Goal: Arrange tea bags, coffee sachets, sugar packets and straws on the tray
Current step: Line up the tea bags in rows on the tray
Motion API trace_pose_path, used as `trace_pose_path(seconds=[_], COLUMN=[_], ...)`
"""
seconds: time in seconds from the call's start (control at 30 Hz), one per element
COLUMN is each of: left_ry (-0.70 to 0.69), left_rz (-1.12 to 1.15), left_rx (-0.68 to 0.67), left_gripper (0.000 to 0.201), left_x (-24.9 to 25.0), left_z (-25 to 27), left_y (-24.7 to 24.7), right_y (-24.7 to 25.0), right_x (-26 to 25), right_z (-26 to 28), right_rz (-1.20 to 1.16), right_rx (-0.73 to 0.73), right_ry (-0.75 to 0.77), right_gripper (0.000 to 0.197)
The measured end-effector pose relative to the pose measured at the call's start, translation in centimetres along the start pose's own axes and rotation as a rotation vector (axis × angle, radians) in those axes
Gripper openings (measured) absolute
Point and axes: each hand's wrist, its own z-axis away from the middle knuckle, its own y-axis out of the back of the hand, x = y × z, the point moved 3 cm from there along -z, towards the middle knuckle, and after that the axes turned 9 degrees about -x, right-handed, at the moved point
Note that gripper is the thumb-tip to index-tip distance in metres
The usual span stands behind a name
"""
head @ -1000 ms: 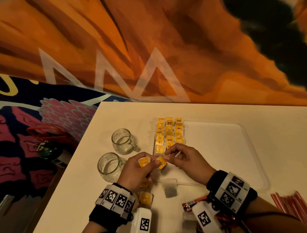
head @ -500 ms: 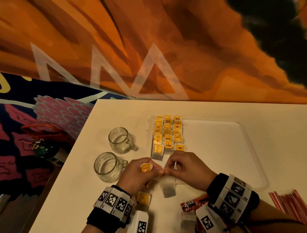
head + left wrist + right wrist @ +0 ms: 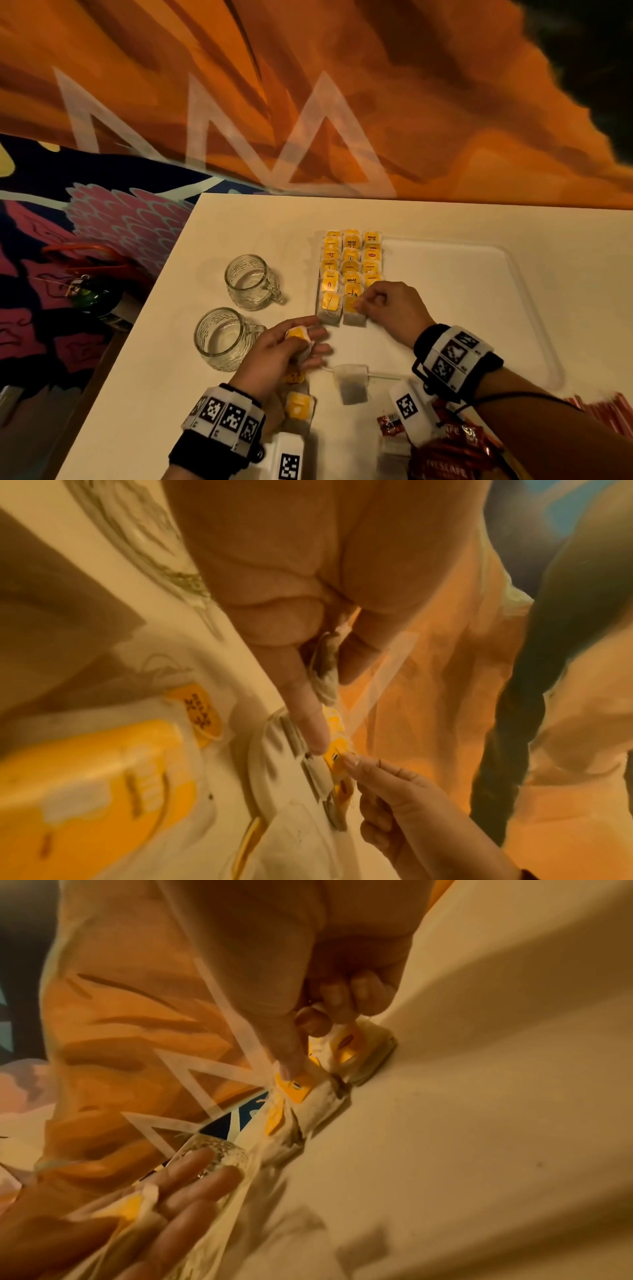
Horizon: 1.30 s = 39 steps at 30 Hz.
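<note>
Tea bags with yellow tags lie in three columns at the left end of the white tray. My right hand has its fingers curled and pinches the yellow tag of the nearest tea bag in the middle column; the right wrist view shows my thumb on that tag. My left hand hovers just left of the tray's near corner. It holds another tea bag under the thumb, with its fingers stretched out.
Two glass mugs stand left of the tray. A loose tea bag and more by my left wrist lie near the front. Red sachets and red straws are at the front right.
The hands were together at the front of the tray; they have parted. My right hand carried a tea bag forward to the near end of the middle column. My left hand kept the other bag.
</note>
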Motion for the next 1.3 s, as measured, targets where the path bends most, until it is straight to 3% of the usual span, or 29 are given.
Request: trace_pose_path(seconds=[0.23, 0.4, 0.5, 0.7, 0.87, 0.97, 1.17, 1.3], left_ry=[-0.046, -0.032, -0.04, -0.096, -0.128, -0.119, -0.112, -0.122], left_rz=[-0.046, -0.227, -0.294, -0.522, -0.578, -0.604, -0.649, -0.631], left_rx=[-0.025, -0.046, -0.028, -0.034, 0.033, 0.078, 0.128, 0.139], left_gripper=[0.02, 0.004, 0.014, 0.008, 0.006, 0.004, 0.002, 0.001], left_x=[-0.1, 0.0, 0.0, 0.1, 0.5, 0.4, 0.4, 0.5], left_z=[-0.2, -0.4, -0.6, -0.8, -0.9, -1.1, -1.1, -1.0], left_y=[0.0, -0.7, -1.1, -1.5, -1.1, -0.6, -0.1, 0.5], right_y=[0.2, -0.9, -1.5, -0.3, 2.0, 2.8, 3.4, 3.3], right_x=[-1.2, -4.0, -3.5, -1.9, -0.4, 0.6, 2.8, 3.2], right_z=[0.4, 3.3, 4.2, 5.6, 6.2, 5.0, 1.4, 0.0], right_rz=[-0.017, -0.245, -0.216, -0.186, -0.034, -0.018, 0.023, 0.001], right_rx=[0.03, -0.177, -0.179, -0.165, -0.417, -0.39, -0.159, -0.095], right_ry=[0.058, 0.287, 0.324, 0.281, 0.144, 0.107, 0.002, -0.04], right_gripper=[0.021, 0.01, 0.008, 0.007, 0.01, 0.008, 0.007, 0.009])
